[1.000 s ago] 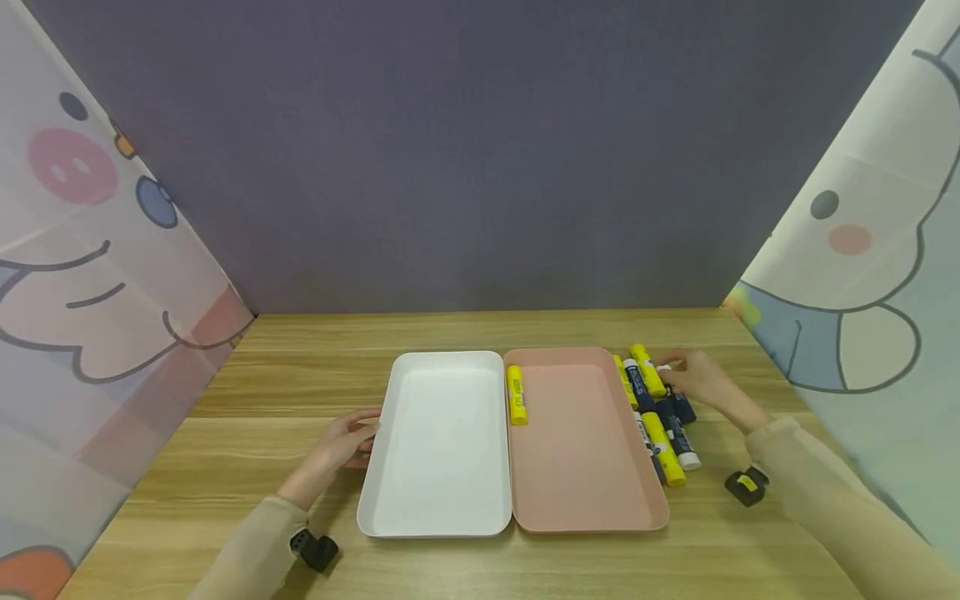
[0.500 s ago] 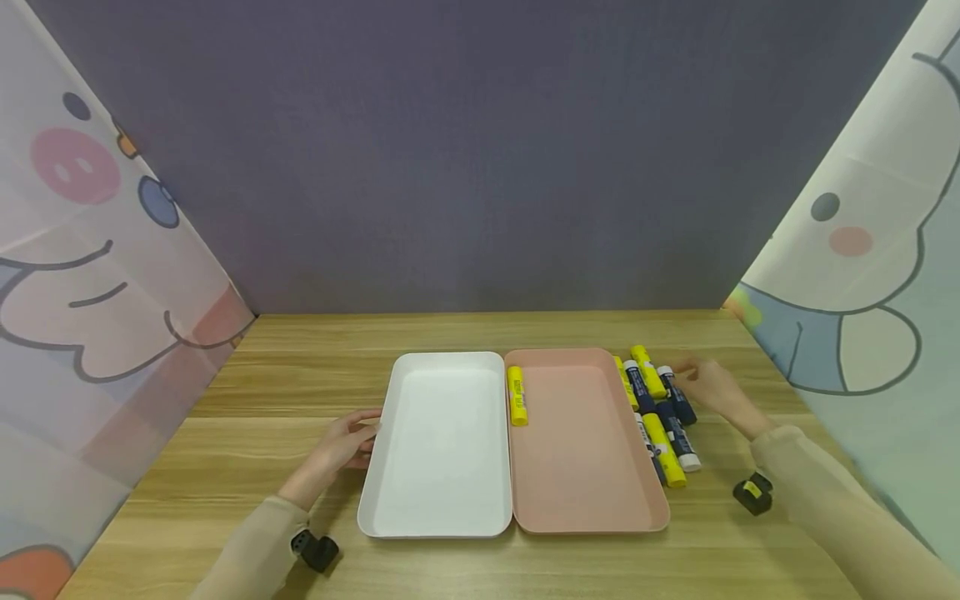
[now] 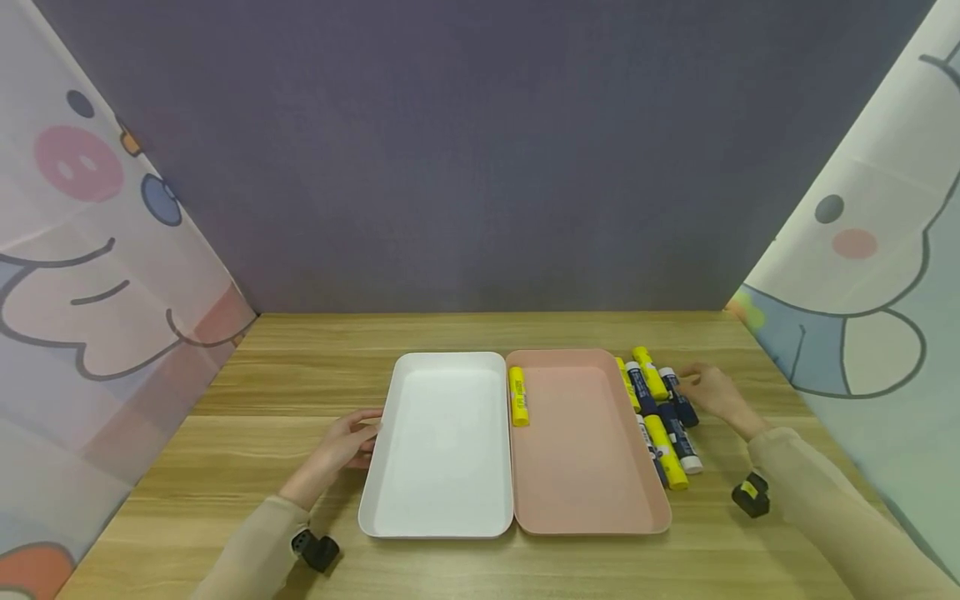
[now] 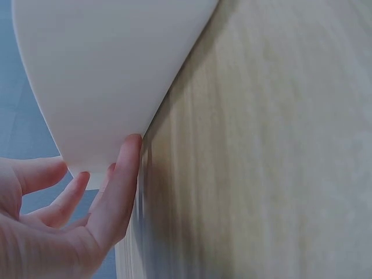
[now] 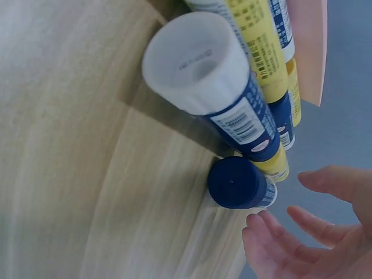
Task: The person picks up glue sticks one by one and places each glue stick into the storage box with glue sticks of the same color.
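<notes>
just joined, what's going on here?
A person's left grip touches the left side of a white tray. Their right grip is open beside the nearest dark blue stick, not closed round it. One yellow stick lies in the pink tray; the other sticks, yellow and dark blue, lie grouped on the table along its right side.

The right hand [image 5: 322, 253], thumb parted from loosely curved fingers, hovers just beside a navy tube [image 5: 232, 183] at the wood-grain desk [image 5: 87, 145]. A white-ended tube [image 5: 224, 90], barcode showing, lies against it, with yellow and blue tubes [image 5: 261, 52] crowded alongside and a pink tray [image 5: 311, 46] at upper right.
</notes>
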`<act>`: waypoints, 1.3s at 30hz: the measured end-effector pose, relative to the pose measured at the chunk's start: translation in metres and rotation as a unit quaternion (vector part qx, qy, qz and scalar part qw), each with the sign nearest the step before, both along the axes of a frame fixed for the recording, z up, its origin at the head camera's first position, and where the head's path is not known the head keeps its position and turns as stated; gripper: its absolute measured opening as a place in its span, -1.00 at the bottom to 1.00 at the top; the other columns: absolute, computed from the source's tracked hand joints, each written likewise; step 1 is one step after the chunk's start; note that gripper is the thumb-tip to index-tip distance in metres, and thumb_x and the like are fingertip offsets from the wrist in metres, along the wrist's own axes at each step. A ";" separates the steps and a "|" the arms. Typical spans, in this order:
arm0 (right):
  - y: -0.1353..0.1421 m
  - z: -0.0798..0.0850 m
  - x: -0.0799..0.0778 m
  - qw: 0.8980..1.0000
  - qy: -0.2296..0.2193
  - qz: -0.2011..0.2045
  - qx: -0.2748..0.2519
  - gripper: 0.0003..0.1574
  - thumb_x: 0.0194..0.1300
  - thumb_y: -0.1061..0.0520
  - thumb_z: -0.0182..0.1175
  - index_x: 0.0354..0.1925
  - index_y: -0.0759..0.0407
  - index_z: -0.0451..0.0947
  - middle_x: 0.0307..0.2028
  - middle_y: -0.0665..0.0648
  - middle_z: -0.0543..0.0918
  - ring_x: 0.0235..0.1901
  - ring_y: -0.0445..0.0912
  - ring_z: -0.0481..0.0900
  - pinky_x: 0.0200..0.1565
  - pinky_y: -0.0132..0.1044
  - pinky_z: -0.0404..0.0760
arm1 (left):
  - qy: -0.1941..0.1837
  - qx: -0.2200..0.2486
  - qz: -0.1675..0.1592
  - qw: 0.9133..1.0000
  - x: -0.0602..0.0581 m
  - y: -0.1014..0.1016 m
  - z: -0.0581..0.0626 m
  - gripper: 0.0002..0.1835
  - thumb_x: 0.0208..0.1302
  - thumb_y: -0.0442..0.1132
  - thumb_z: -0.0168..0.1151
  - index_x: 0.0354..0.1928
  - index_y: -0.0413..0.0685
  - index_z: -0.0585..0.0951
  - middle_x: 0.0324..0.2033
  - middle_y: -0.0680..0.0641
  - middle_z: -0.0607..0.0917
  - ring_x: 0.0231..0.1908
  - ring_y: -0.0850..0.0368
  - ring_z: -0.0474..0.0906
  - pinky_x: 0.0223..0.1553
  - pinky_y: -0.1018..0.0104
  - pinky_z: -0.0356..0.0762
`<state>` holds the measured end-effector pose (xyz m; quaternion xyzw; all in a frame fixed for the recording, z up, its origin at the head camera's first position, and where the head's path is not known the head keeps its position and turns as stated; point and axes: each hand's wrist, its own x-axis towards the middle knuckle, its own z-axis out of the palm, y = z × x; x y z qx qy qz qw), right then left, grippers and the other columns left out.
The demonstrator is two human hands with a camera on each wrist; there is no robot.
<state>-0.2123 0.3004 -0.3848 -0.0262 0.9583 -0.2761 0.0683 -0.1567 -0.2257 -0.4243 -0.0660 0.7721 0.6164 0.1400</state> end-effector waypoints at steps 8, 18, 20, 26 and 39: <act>0.001 -0.004 -0.003 1.000 -0.022 0.002 -0.014 -0.39 0.18 0.20 0.04 0.02 0.69 0.17 -0.21 0.59 0.47 -0.44 0.07 0.55 -0.44 -0.17 0.52 | -0.005 -0.004 0.013 1.000 0.000 0.001 0.000 -0.55 0.29 -0.27 -0.02 0.17 -0.34 0.27 -0.32 -0.14 0.61 -0.46 0.14 0.58 -0.43 0.22 0.55; 0.003 -0.010 -0.004 0.999 -0.031 0.003 -0.022 -0.38 0.17 0.22 0.03 0.03 0.72 0.15 -0.17 0.62 0.43 -0.49 -0.03 0.53 -0.48 -0.23 0.52 | -0.004 -0.009 0.011 1.000 0.000 0.001 0.001 -0.55 0.30 -0.27 -0.03 0.18 -0.33 0.26 -0.32 -0.12 0.60 -0.46 0.15 0.58 -0.44 0.23 0.54; 0.003 -0.011 -0.004 0.999 -0.031 0.002 -0.022 -0.38 0.17 0.22 0.04 0.02 0.72 0.16 -0.17 0.62 0.42 -0.47 -0.01 0.54 -0.48 -0.22 0.53 | -0.004 -0.011 0.011 1.000 0.000 0.001 0.001 -0.55 0.30 -0.27 -0.03 0.18 -0.33 0.27 -0.33 -0.11 0.61 -0.46 0.15 0.58 -0.44 0.24 0.54; 0.003 -0.013 -0.007 1.000 -0.021 -0.001 -0.005 -0.37 0.13 0.21 0.07 -0.01 0.73 0.19 -0.20 0.63 0.42 -0.39 0.09 0.53 -0.38 -0.14 0.54 | -0.003 -0.013 0.016 1.000 0.000 0.001 0.001 -0.56 0.30 -0.27 -0.03 0.17 -0.33 0.27 -0.32 -0.13 0.61 -0.45 0.15 0.58 -0.43 0.22 0.55; 0.001 -0.017 -0.011 1.000 -0.029 -0.009 0.007 -0.36 0.12 0.21 0.09 -0.01 0.73 0.19 -0.14 0.65 0.37 -0.23 0.25 0.47 -0.16 0.06 0.44 | -0.002 -0.002 0.009 1.000 0.000 0.001 0.000 -0.56 0.29 -0.28 -0.03 0.18 -0.33 0.27 -0.30 -0.14 0.60 -0.45 0.15 0.58 -0.43 0.23 0.55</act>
